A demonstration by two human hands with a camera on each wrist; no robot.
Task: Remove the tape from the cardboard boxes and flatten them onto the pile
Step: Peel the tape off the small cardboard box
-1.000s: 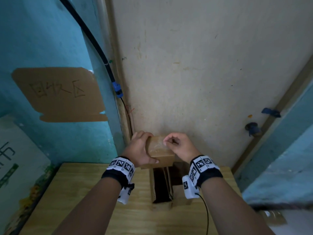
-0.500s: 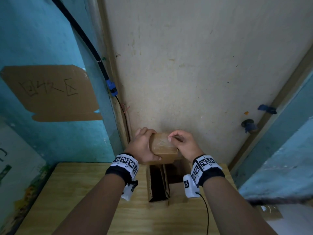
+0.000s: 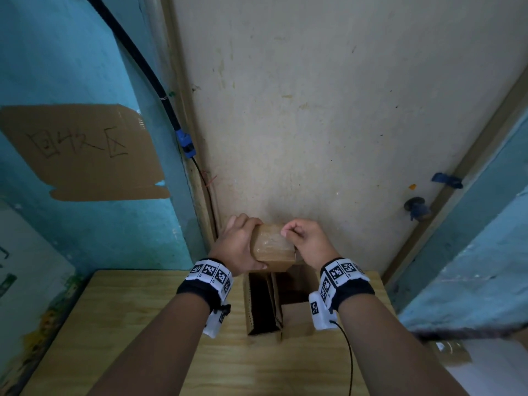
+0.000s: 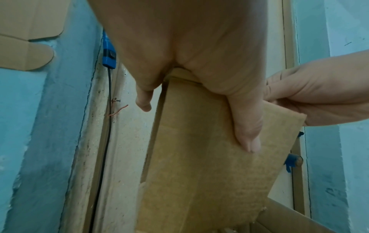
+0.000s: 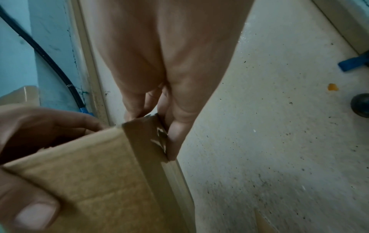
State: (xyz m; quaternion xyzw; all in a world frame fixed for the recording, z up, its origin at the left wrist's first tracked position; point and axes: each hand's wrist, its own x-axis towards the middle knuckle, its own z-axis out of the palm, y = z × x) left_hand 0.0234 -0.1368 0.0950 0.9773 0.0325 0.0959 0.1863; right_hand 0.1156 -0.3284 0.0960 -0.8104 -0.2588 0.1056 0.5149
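A small brown cardboard box (image 3: 273, 247) is held up in front of the cream wall, above the table's far edge. My left hand (image 3: 238, 247) grips its left side, thumb across the near face (image 4: 247, 126). My right hand (image 3: 304, 240) pinches the clear tape (image 5: 157, 134) at the box's upper right corner, fingers curled. In the right wrist view the tape strip runs down the box's edge (image 5: 147, 157) and its end is partly lifted. The box's far side is hidden.
Below the held box, other cardboard boxes (image 3: 265, 304) stand open on the wooden table (image 3: 128, 324). A cardboard sign (image 3: 83, 152) hangs on the blue wall at left. A black cable (image 3: 148, 70) runs down the corner. A blue-taped knob (image 3: 417, 208) sticks out at right.
Both hands and the box stay in nearly the same place. The right hand's fingers have shifted slightly toward the box's top right corner.
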